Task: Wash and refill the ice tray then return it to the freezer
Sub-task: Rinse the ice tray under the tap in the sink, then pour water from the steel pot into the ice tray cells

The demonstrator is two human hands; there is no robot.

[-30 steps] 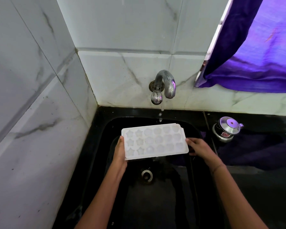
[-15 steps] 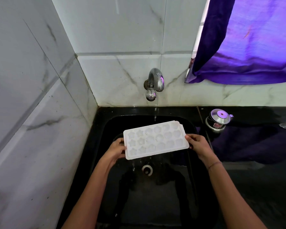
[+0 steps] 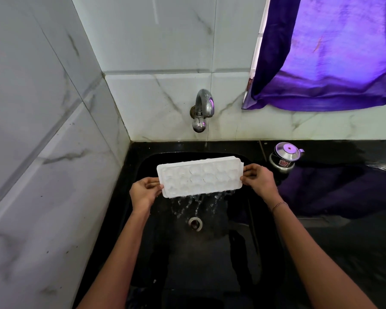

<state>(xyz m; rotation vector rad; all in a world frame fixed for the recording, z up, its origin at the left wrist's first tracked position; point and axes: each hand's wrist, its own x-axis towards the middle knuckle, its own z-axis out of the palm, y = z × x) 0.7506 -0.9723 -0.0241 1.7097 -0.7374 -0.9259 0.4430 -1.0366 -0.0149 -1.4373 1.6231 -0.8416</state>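
Both hands hold a white plastic ice tray [image 3: 200,176] over the black sink [image 3: 210,253], one at each short end: the left hand [image 3: 144,192] pinches the left edge between thumb and fingers, and the right hand [image 3: 260,180] grips the right edge the same way. The tray is tipped so its near long edge hangs lowest, and water [image 3: 198,202] spills off that edge in thin strands toward the round metal drain [image 3: 195,224] below and between the hands. Its moulded pockets show as rounded and star-like bumps. Beyond the hands, a curved chrome tap [image 3: 202,108] juts from the marbled white wall tiles [image 3: 156,103], with open air between its spout and the tray's far edge. Left of the left hand the sink rim meets a tiled side wall closely; right of the right hand the glossy black counter [image 3: 343,152] spreads wide, bearing a small steel lidded pot [image 3: 284,157]. A purple curtain [image 3: 332,63] hangs above it. A thin bracelet [image 3: 279,205] circles the right wrist.
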